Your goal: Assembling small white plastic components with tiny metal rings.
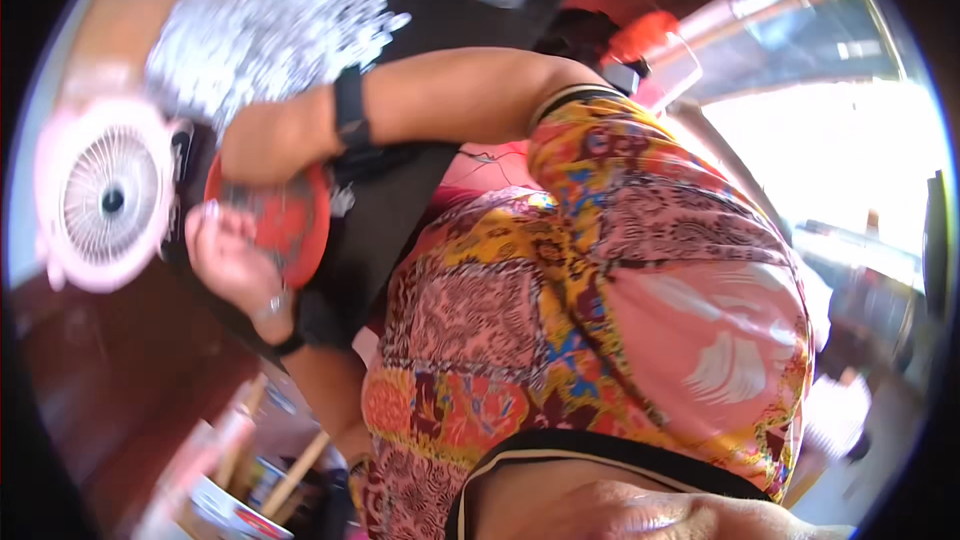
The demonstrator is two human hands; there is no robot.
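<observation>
Both hands grip a round red dish (285, 215), the right hand (270, 140) closed over its top, the left hand (232, 258) curled beneath, beside a pink fan (105, 195)

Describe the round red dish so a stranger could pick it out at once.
Start at the pink round fan at the left edge. Just right of it, two hands grip a flat round red dish against black cloth. It is the only red disc there, unlike the pale grilled fan.
</observation>
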